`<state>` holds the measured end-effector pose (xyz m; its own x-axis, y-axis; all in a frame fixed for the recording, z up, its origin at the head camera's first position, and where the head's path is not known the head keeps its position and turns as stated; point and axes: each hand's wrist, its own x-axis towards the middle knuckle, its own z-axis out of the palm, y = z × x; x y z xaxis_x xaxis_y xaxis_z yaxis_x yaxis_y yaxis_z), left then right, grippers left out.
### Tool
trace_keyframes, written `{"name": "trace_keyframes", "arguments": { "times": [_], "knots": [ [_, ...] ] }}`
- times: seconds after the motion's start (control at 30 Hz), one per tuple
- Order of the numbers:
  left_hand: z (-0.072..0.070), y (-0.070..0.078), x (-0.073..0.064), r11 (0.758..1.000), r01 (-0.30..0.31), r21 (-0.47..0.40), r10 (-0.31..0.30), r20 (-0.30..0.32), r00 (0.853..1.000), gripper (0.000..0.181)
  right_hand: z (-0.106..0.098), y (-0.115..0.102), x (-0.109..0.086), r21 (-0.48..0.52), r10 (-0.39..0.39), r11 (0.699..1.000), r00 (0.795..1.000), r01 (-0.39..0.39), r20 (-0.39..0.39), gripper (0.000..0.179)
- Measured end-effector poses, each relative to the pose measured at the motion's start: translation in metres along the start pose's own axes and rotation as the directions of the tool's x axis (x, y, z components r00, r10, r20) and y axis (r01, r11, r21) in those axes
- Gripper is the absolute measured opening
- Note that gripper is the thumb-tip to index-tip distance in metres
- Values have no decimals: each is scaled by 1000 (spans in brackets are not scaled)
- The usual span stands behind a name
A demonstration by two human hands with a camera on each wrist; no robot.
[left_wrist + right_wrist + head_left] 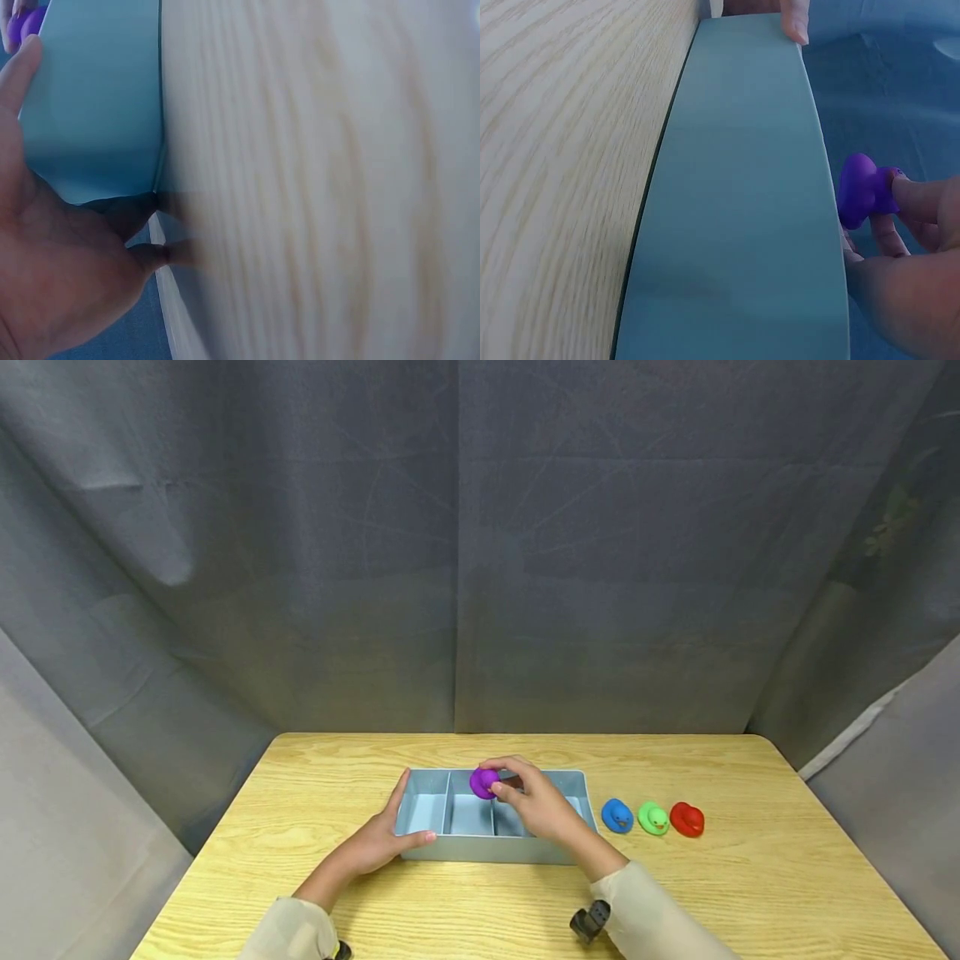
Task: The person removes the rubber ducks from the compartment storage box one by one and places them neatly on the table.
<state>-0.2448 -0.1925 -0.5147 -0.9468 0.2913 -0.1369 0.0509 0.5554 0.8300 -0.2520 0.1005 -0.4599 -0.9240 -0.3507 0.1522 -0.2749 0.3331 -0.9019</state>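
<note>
A purple rubber duck [483, 782] is pinched between the thumb and fingers of my right hand [536, 802], above the middle of a grey-blue box [510, 850] with compartments. In the right wrist view the duck [861, 191] shows just past the box's front rim. My left hand [378, 842] grips the left end of the box, its thumb [24, 64] on the front rim and its other fingers along the end wall. Thin dividers split the box into side-by-side compartments; my right hand partly hides the rightmost ones.
To the right of the box, a blue duck [617, 816], a green duck [653, 817] and a red duck [687, 819] sit in a row on the wooden table [465, 910]. Behind the table hangs a grey curtain [600, 610].
</note>
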Motion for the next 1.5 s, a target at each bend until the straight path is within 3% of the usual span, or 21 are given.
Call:
{"name": "trace_keyframes", "arguments": {
  "times": [0.27,0.73,1.17,1.5],
  "knots": [
    [0,-1,0,1000,-6,9,6,5,1000,120,-20,10,-10,50,-5,999,1000,4,22,33],
    [-2,0,-2,999,-15,39,14,20,1000,118,-42,18,-26,-13,-5,1000,999,5,-53,33],
    [-2,0,-2,1000,-2,23,2,25,1000,117,-56,29,-38,-1,-58,998,995,58,-87,32],
    [-2,1,-2,1000,-8,9,8,29,1000,117,-68,33,-45,4,-17,1000,996,17,-84,33]
  ]
}}
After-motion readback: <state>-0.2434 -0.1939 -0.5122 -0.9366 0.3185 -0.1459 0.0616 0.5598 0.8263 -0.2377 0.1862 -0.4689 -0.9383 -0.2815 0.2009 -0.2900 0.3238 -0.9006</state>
